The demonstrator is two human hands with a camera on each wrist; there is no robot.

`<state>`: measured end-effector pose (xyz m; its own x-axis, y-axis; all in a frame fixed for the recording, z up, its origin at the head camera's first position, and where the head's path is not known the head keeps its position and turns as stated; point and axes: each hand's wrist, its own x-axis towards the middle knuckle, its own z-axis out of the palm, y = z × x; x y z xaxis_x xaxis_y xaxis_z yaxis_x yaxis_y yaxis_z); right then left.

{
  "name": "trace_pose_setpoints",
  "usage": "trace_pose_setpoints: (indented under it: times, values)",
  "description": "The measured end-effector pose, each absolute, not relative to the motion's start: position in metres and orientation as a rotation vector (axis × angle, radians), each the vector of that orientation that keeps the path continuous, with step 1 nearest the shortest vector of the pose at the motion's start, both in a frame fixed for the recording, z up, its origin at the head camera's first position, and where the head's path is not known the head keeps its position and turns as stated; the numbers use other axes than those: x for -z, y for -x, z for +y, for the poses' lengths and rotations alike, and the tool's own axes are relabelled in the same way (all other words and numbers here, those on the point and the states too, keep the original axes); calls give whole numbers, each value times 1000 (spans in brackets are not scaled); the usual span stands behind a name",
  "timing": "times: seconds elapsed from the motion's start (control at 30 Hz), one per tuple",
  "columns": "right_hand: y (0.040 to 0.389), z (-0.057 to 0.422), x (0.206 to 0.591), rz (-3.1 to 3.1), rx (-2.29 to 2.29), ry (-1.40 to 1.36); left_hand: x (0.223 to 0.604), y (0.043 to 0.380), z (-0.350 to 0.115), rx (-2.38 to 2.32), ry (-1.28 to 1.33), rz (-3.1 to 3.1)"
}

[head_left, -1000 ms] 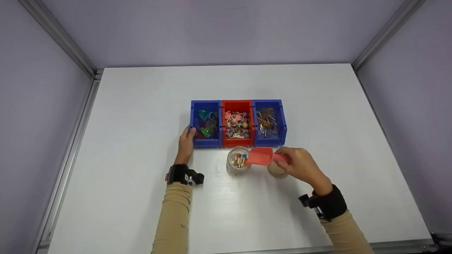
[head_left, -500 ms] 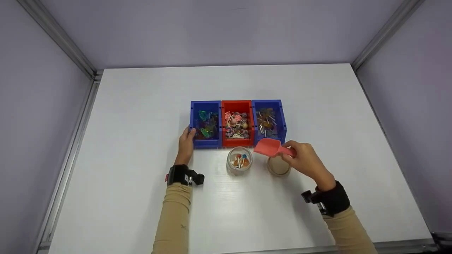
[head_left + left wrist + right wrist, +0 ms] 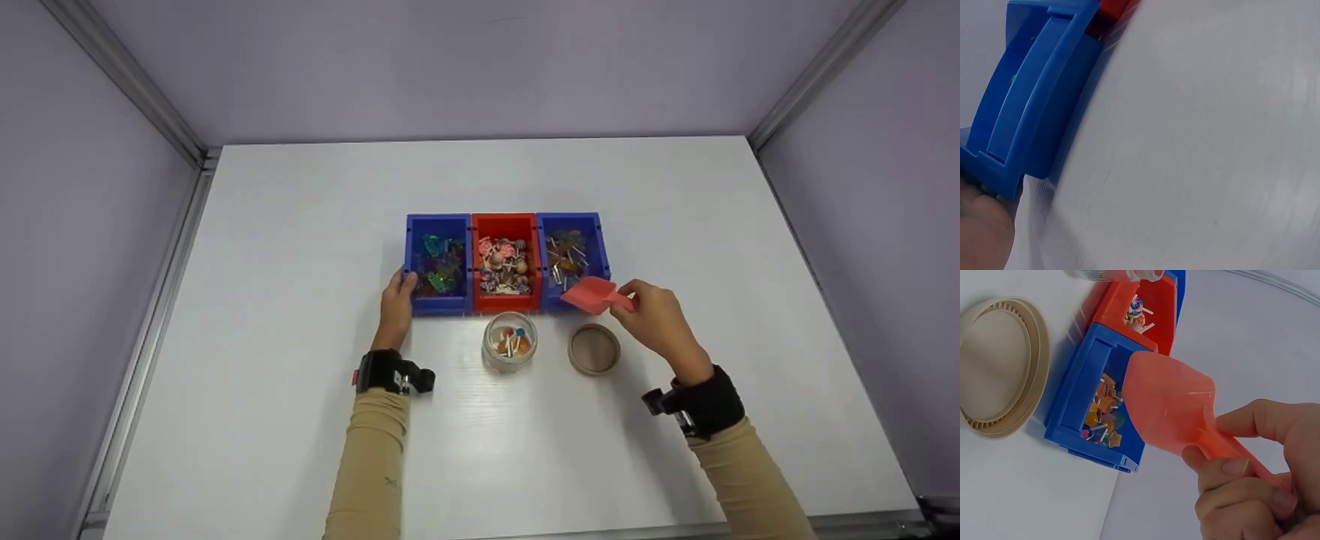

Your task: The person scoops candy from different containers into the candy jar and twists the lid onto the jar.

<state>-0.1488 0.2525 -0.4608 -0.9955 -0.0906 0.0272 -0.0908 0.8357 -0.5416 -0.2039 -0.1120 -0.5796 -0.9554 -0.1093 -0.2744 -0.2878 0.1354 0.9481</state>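
My right hand (image 3: 660,319) grips the handle of a pink plastic scoop (image 3: 591,295), fingers curled round it. The scoop's bowl (image 3: 1168,402) looks empty and hangs over the near edge of the right blue bin (image 3: 1072,399), which holds small lollipop-like candies (image 3: 1107,410). My left hand (image 3: 394,309) rests against the outer left side of the left blue bin (image 3: 1044,101); its fingers are partly hidden in the left wrist view. In front of the bins stands a clear jar (image 3: 510,360) with several small lollipops (image 3: 513,342) inside.
A red bin (image 3: 506,304) with small lollipops sits between the two blue bins. A round, tan, rimmed lid (image 3: 594,350) lies right of the jar on the white table (image 3: 480,457). Grey walls (image 3: 480,75) stand behind and at both sides.
The scoop in my right hand has moved from beside the jar's mouth up and right to the right blue bin's front edge, uncovering the lid. My left hand has stayed put.
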Motion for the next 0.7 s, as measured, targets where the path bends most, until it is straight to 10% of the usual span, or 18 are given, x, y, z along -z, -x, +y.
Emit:
trace_pose_setpoints:
  times: [0.7]
  values:
    - [198, 246, 454, -3189, -976, 7, 577, 203, -112, -1956, 415, 2203]
